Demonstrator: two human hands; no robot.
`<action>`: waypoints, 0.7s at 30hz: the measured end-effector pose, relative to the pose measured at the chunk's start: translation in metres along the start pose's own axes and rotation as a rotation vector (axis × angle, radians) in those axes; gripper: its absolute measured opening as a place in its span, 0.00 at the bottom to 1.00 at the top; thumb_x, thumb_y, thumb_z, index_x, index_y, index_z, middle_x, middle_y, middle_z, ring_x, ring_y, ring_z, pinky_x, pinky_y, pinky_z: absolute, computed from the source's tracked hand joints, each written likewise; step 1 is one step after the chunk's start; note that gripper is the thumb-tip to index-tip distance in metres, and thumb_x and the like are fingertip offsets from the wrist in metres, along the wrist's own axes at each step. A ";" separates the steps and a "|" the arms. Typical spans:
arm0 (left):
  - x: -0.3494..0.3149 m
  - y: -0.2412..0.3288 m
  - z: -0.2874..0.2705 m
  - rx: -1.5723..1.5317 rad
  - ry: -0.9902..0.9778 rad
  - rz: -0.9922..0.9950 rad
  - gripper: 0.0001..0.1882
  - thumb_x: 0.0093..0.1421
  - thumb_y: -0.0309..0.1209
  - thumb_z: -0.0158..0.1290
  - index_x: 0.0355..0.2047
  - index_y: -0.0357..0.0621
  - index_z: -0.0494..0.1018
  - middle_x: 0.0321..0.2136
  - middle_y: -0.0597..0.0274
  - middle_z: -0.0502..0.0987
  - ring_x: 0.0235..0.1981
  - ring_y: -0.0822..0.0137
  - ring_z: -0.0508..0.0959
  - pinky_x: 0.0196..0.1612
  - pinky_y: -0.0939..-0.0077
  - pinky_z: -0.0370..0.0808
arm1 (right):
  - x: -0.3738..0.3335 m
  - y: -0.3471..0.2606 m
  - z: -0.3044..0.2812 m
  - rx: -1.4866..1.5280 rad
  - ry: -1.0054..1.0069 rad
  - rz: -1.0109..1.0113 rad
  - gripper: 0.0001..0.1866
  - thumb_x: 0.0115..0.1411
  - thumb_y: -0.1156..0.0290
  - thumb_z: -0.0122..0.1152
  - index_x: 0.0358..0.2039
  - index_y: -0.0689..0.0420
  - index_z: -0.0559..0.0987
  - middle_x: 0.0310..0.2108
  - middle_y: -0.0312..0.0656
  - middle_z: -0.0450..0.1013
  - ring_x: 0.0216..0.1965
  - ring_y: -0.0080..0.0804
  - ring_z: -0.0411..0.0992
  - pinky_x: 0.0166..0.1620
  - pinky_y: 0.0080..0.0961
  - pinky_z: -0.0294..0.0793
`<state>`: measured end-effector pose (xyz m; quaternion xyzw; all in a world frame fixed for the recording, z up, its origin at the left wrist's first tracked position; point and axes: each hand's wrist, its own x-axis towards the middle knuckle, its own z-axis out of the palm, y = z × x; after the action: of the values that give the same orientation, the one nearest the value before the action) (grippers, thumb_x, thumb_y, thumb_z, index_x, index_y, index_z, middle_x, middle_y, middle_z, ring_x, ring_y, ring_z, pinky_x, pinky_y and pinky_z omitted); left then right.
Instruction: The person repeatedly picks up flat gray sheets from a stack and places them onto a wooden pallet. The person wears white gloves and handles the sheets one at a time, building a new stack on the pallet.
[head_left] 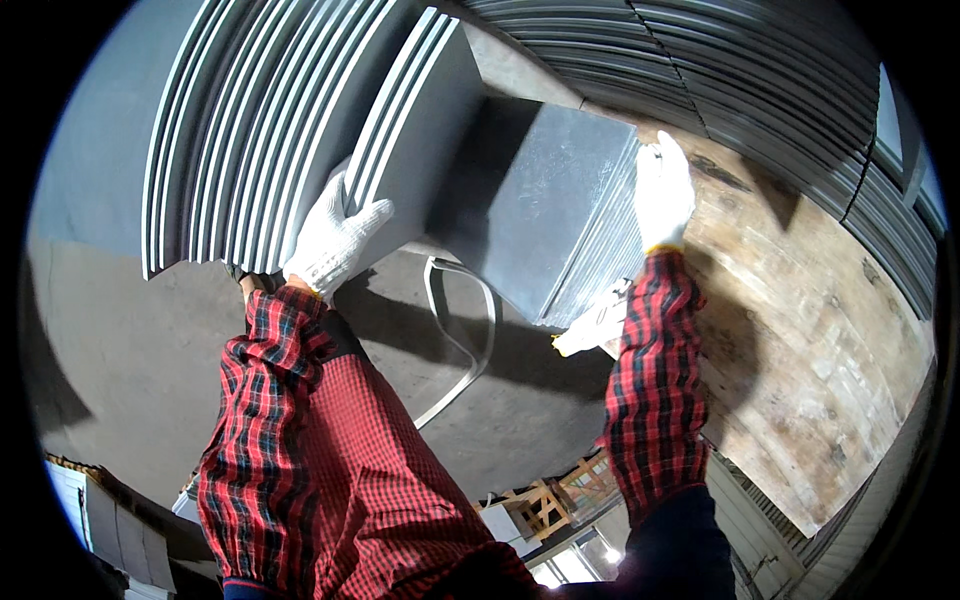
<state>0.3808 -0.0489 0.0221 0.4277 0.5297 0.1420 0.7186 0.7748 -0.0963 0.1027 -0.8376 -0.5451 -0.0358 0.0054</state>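
Note:
My left hand (335,240), in a white knitted glove, grips the near edge of a few upright grey tiles (430,110). Its thumb lies along their right face and its fingers are on the other side. More tiles (270,130) stand on edge in a row just to the left. A stack of dark grey tiles (560,190) lies flat or slightly tilted at the centre. My right hand (663,195), also gloved in white, rests with fingers stretched out at the stack's right edge. Below it, partly behind my right sleeve, is another white glove (598,322); whether it is worn, I cannot tell.
A stained wooden board (800,350) extends to the right of the stack. Long rows of tiles (700,60) line the far side. A pale strap (470,370) loops above the grey floor (130,350). Wooden crates (545,508) and pale panels (115,520) appear along the lower rim.

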 end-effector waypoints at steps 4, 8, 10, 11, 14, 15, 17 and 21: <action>-0.007 0.002 -0.008 0.251 0.076 -0.029 0.39 0.60 0.42 0.60 0.65 0.33 0.58 0.53 0.43 0.75 0.54 0.55 0.76 0.59 0.65 0.70 | 0.022 0.006 0.018 -0.111 -0.297 -0.102 0.25 0.68 0.56 0.50 0.60 0.56 0.71 0.58 0.47 0.71 0.59 0.43 0.68 0.60 0.37 0.67; -0.006 0.004 0.003 0.313 0.090 0.041 0.37 0.61 0.43 0.59 0.63 0.36 0.59 0.51 0.40 0.76 0.52 0.51 0.77 0.57 0.63 0.72 | 0.019 0.045 0.033 -0.294 -0.242 -0.247 0.25 0.69 0.53 0.45 0.59 0.53 0.74 0.59 0.46 0.71 0.59 0.46 0.68 0.61 0.43 0.64; -0.007 -0.002 -0.001 0.306 0.110 0.065 0.36 0.61 0.42 0.59 0.63 0.38 0.60 0.50 0.40 0.76 0.52 0.50 0.78 0.56 0.62 0.72 | 0.021 0.029 0.032 -0.205 -0.226 -0.227 0.25 0.69 0.52 0.44 0.59 0.52 0.74 0.60 0.46 0.70 0.59 0.47 0.67 0.62 0.45 0.63; -0.008 -0.003 0.000 0.284 0.119 0.078 0.34 0.60 0.40 0.59 0.62 0.41 0.60 0.49 0.41 0.77 0.51 0.50 0.78 0.55 0.62 0.73 | 0.020 0.025 0.028 -0.154 -0.221 -0.188 0.25 0.69 0.52 0.44 0.59 0.51 0.74 0.61 0.46 0.69 0.60 0.47 0.67 0.62 0.45 0.63; -0.013 0.000 0.004 0.257 0.118 0.068 0.32 0.61 0.38 0.58 0.62 0.43 0.60 0.48 0.43 0.77 0.50 0.50 0.79 0.54 0.62 0.73 | 0.017 0.015 0.022 -0.116 -0.230 -0.129 0.26 0.69 0.50 0.44 0.61 0.49 0.72 0.64 0.44 0.66 0.64 0.46 0.62 0.64 0.46 0.60; -0.015 0.001 0.007 0.270 0.130 0.058 0.31 0.61 0.37 0.57 0.62 0.45 0.60 0.48 0.44 0.78 0.49 0.50 0.79 0.53 0.61 0.74 | 0.017 0.013 0.021 -0.145 -0.220 -0.142 0.26 0.69 0.50 0.44 0.61 0.49 0.72 0.64 0.43 0.65 0.65 0.45 0.60 0.65 0.46 0.59; -0.017 -0.002 0.015 0.235 0.129 0.126 0.32 0.61 0.37 0.58 0.62 0.45 0.59 0.48 0.42 0.77 0.49 0.49 0.79 0.52 0.61 0.74 | 0.012 0.013 0.019 -0.210 -0.201 -0.161 0.27 0.68 0.48 0.45 0.62 0.48 0.72 0.66 0.41 0.63 0.68 0.44 0.57 0.67 0.46 0.56; -0.021 -0.009 0.032 0.244 0.141 0.167 0.34 0.61 0.39 0.58 0.64 0.45 0.58 0.49 0.40 0.75 0.50 0.48 0.78 0.53 0.60 0.74 | 0.016 -0.003 0.010 -0.239 -0.216 -0.196 0.28 0.68 0.47 0.46 0.61 0.49 0.72 0.67 0.39 0.61 0.69 0.43 0.54 0.68 0.44 0.55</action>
<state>0.3985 -0.0832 0.0307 0.5432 0.5547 0.1654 0.6082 0.7789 -0.0801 0.0940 -0.7742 -0.6133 -0.0103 -0.1562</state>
